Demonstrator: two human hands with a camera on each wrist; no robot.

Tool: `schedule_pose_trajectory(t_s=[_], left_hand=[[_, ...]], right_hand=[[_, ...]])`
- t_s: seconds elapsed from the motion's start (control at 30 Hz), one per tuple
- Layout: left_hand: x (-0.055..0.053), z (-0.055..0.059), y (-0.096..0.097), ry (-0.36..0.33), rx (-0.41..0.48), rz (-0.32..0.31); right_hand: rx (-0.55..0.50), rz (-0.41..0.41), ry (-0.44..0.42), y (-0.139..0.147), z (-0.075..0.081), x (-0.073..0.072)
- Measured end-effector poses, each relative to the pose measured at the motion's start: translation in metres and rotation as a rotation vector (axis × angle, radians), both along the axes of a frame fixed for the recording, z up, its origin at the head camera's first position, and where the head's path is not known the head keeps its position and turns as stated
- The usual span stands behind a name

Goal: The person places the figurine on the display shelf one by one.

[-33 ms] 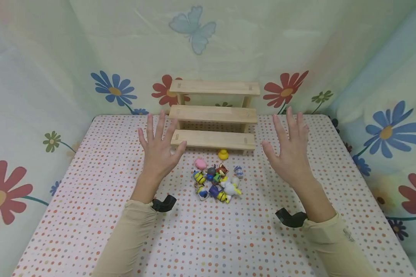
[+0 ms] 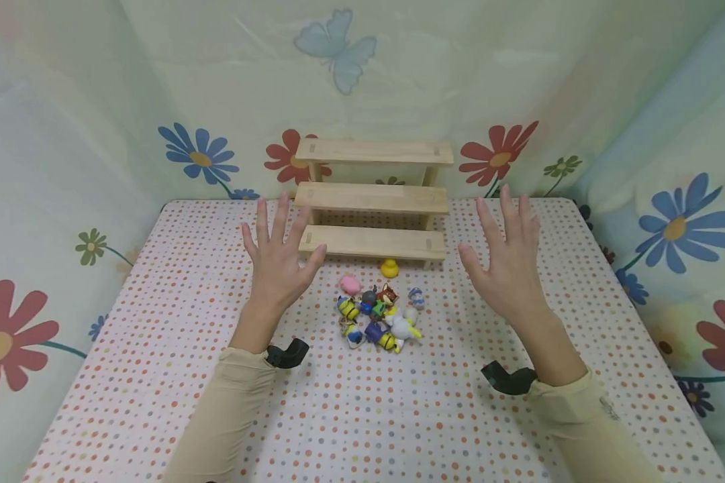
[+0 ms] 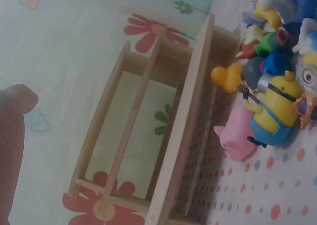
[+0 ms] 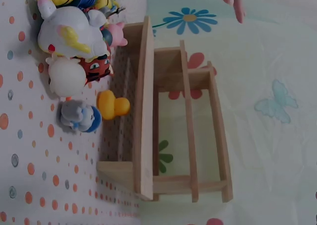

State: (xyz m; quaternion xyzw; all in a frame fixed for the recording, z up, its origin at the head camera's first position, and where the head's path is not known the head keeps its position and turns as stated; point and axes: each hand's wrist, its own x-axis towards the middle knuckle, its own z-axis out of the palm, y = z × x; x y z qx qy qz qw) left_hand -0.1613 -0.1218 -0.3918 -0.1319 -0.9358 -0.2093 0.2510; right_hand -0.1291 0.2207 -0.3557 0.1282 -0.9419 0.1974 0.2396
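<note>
In the head view, take the pile of small toy figurines on the dotted surface [image 2: 362,416] as your clock centre. Your left hand [image 2: 278,272] is raised near ten o'clock, fingers straight and spread, its grip released. Your right hand [image 2: 510,275] is raised between two and three, also spread and released. Both hands are apart from the toys.

Within the pile, the pink pig [image 2: 350,285] lies between ten and eleven, just beside a yellow minion in blue overalls [image 2: 348,309] at nine. A fox-like figurine [image 2: 389,295] is near one, a small blue-and-grey figurine [image 2: 416,298] near two, a white figurine with yellow parts [image 2: 402,328] at four, and a purple-and-yellow figurine [image 2: 382,335] at six. The yellow duck [image 2: 389,269] sits between twelve and one, just before the wooden three-tier shelf [image 2: 371,199], which stands at twelve. Behind the shelf hangs a pale curtain [image 2: 429,74] printed with flowers and a butterfly.
</note>
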Motion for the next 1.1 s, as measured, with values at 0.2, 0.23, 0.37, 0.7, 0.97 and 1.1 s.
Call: schedule_pose_trajectory(t_s=[0.2, 0.23, 0.37, 0.7, 0.97, 1.1], left_hand=[[-0.001, -0.001, -0.003, -0.013, 0.009, 0.016], [-0.002, -0.002, -0.004, -0.015, 0.015, 0.021], [-0.013, -0.006, -0.012, -0.020, 0.059, 0.021], [-0.039, -0.044, -0.026, -0.203, 0.188, -0.072], [-0.057, -0.073, -0.027, -0.412, 0.339, -0.109], [-0.062, -0.082, -0.027, -0.434, 0.420, -0.124]], right_hand=[[-0.051, -0.015, -0.066, -0.001, -0.010, -0.002], [-0.066, -0.013, -0.084, -0.002, -0.011, -0.003], [-0.122, 0.001, -0.167, -0.007, -0.018, -0.004], [0.023, 0.016, -0.488, -0.021, -0.048, -0.007], [0.195, 0.219, -0.740, -0.030, -0.053, -0.022], [0.191, 0.264, -0.839, -0.034, -0.056, -0.029]])
